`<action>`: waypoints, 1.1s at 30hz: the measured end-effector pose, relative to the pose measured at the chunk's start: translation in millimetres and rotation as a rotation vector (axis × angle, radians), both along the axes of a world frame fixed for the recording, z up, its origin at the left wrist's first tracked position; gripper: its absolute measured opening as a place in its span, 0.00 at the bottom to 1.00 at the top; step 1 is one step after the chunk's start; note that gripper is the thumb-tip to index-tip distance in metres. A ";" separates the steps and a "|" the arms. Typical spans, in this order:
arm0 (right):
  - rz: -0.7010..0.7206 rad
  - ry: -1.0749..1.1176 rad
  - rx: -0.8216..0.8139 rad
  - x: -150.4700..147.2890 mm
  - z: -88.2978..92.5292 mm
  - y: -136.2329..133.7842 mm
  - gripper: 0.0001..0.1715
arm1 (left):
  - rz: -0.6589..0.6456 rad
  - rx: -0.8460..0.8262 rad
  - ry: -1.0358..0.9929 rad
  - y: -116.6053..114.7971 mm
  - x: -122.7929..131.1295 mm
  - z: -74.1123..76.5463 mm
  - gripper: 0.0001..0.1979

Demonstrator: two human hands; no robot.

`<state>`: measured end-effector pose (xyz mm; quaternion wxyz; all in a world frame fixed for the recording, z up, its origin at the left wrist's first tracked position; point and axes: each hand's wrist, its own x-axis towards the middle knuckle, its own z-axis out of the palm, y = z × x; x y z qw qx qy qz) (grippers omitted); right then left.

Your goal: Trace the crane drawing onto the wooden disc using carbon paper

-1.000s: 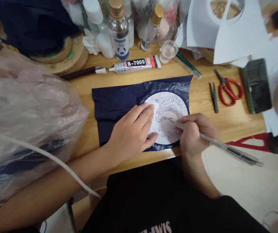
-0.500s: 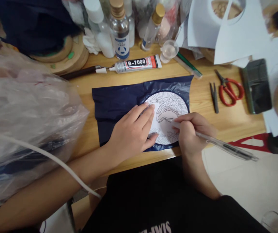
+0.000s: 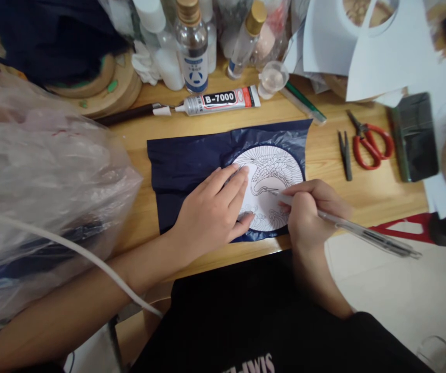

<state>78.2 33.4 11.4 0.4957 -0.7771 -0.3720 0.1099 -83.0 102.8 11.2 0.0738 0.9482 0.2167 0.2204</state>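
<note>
A round white paper (image 3: 272, 163) printed with a crane and waves lies on a dark blue sheet of cloth (image 3: 187, 166) on the wooden table. My left hand (image 3: 217, 207) rests flat on the paper's left part and the blue sheet, fingers stretched out. Pinched in my right hand (image 3: 310, 210) is a clear-barrelled pen (image 3: 366, 235), its tip down at the paper near the crane's beak. The pen's back end points to the lower right. My left fingers cover part of the paper's left side.
Behind the sheet lie a B-7000 glue tube (image 3: 223, 101) and a green pen-like stick (image 3: 304, 101), with several bottles (image 3: 192, 52) further back. Tweezers (image 3: 345, 155), red-handled scissors (image 3: 371, 140) and a dark phone-like box (image 3: 417, 137) are at right. A plastic bag (image 3: 44, 176) fills the left.
My right hand and the pen have shifted slightly to the right, the pen still near the crane's beak. My left hand stays in place. The view has shifted a little.
</note>
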 end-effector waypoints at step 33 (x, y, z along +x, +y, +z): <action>-0.092 -0.092 0.046 -0.1 -5.5 -1.6 0.13 | 0.000 -0.021 0.002 -0.7 -0.7 -0.3 0.22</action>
